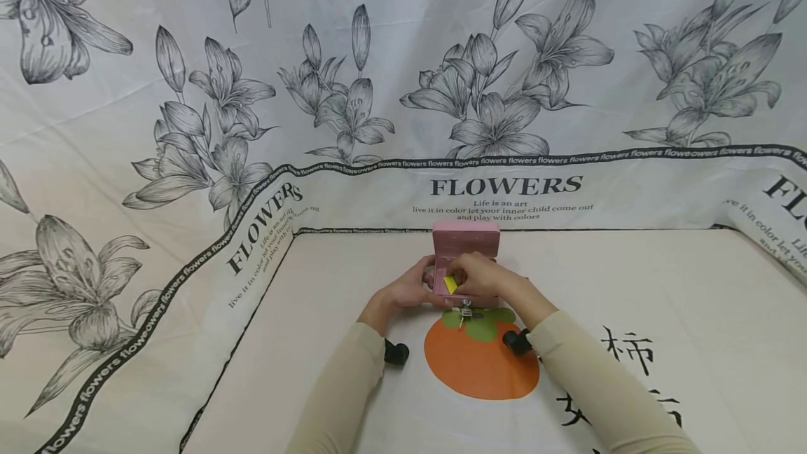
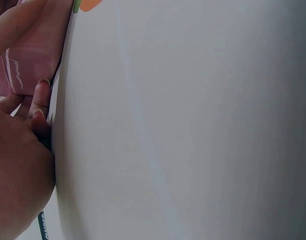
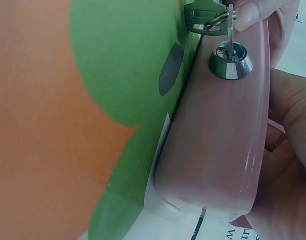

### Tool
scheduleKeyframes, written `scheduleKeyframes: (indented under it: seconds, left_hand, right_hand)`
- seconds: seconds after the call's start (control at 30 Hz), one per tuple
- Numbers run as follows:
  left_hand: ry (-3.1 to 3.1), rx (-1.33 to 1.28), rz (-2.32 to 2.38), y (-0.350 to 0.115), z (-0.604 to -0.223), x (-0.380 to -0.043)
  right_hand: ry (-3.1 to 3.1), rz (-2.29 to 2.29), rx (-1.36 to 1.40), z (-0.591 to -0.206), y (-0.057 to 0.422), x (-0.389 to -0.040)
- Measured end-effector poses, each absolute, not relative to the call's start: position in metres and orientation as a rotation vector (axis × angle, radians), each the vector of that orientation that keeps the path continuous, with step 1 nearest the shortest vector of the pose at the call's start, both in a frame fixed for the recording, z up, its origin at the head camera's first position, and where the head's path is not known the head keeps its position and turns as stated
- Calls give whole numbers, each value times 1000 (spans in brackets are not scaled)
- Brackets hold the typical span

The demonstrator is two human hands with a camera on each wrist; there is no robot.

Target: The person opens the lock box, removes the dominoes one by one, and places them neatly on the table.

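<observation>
A pink metal cash box (image 1: 466, 239) stands with its lid raised near the back of the table. My left hand (image 1: 412, 287) grips its left side; in the left wrist view several fingertips (image 2: 41, 95) press its end wall. The left thumb tip (image 3: 249, 16) lies at the front, beside the keys. My right hand (image 1: 480, 275) reaches over the open box and pinches a small yellow piece (image 1: 450, 284), whose kind I cannot tell. On the box's front, a silver lock (image 3: 231, 65) carries a key, with another key (image 3: 205, 17) hanging from its ring. The right hand hides part of the interior.
The white tablecloth bears a printed orange persimmon (image 1: 482, 366) in front of the box and black characters (image 1: 629, 349) at the right. Flower-printed cloth (image 1: 504, 195) rises behind and at both sides. Black wrist straps (image 1: 396, 354) sit at the sleeves.
</observation>
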State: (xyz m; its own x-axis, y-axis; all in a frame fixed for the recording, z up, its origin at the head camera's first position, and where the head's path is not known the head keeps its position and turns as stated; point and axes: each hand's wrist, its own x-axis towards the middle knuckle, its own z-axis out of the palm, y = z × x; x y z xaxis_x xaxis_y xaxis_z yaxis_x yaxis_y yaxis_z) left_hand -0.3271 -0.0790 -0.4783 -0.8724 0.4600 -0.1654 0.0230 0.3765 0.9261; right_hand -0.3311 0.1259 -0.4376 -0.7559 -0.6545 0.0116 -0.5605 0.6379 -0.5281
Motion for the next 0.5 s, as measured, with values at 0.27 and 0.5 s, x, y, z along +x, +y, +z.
scheduleKeyframes:
  seconds: [0.27, 0.5]
  left_hand:
    - [2239, 415, 1510, -79, -478, -325]
    - [2242, 419, 1505, -80, -478, -326]
  right_hand:
    - [2681, -774, -975, -438, 124, -329]
    - [2685, -794, -942, -441, 122, -329]
